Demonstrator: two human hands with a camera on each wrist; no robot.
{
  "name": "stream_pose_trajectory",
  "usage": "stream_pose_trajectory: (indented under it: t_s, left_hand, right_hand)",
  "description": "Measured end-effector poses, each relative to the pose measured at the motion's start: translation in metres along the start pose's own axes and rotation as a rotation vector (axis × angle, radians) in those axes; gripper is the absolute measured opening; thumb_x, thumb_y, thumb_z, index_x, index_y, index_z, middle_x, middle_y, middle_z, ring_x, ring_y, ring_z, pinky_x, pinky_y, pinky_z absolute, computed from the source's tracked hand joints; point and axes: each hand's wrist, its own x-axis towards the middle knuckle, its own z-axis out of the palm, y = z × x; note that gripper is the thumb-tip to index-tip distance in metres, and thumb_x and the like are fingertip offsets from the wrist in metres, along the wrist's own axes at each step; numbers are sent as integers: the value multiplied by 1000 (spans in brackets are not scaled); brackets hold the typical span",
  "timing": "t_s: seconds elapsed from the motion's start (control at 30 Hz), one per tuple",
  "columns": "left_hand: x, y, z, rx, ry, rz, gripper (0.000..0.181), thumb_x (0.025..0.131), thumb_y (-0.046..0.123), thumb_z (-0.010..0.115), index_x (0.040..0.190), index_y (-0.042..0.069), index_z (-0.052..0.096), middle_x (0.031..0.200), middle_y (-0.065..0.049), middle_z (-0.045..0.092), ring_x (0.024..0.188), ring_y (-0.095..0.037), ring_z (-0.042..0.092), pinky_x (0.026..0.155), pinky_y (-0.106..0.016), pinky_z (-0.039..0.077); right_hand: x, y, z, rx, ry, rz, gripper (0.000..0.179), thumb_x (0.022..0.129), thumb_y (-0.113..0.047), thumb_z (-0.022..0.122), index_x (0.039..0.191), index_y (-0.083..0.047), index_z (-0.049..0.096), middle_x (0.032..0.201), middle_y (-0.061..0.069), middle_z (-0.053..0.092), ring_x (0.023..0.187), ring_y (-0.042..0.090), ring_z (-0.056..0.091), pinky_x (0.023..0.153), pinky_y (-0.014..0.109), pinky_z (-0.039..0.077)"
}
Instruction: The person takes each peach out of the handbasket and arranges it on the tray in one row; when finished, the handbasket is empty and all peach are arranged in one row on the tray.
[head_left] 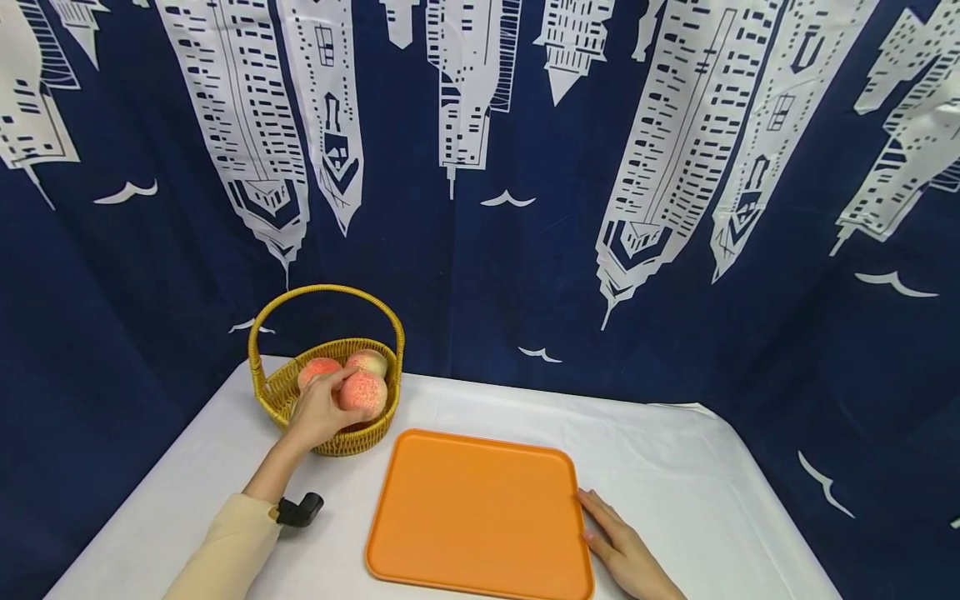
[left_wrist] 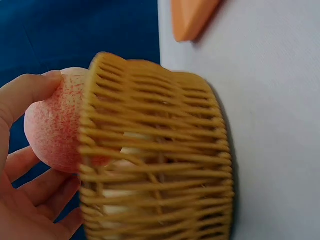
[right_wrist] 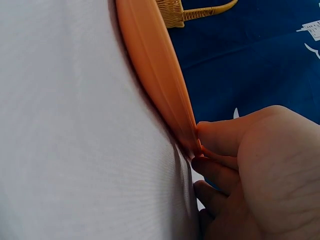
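Observation:
At the back left of the table stands a wicker basket with a tall arched handle. My left hand reaches over its near side and grips a pink-and-cream peach. In the left wrist view the thumb lies on top of this peach, with the fingers beyond it, and the basket wall hides part of it. Two more peaches lie in the basket, a redder one and a paler one. My right hand holds the right rim of an orange tray, thumb and fingertips at the edge.
A white cloth covers the table, and the tray lies flat on it, in front and to the right of the basket. Behind hangs a dark blue curtain with white buildings and birds. A black wrist device sits on the left wrist.

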Motion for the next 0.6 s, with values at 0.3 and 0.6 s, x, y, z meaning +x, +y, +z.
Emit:
stream_pose_trajectory:
  t_s: [0.3, 0.6]
  left_hand:
    - [-16, 32, 6, -132, 84, 153, 73, 66, 13, 89, 131, 2, 57, 124, -19, 63, 105, -33, 59, 90, -51, 50]
    - [-39, 80, 34, -247, -15, 202, 73, 63, 11, 89, 129, 6, 59, 124, -10, 64, 104, -23, 62, 87, -40, 54]
  right_hand:
    - [1, 0, -1, 13, -44, 13, 51, 100, -31, 52, 149, -17, 43, 155, 10, 39, 145, 30, 28, 114, 57, 28]
    - [2, 0, -2, 42, -59, 29, 52, 101, -30, 51, 150, -16, 40, 157, 11, 36, 146, 31, 26, 114, 60, 24]
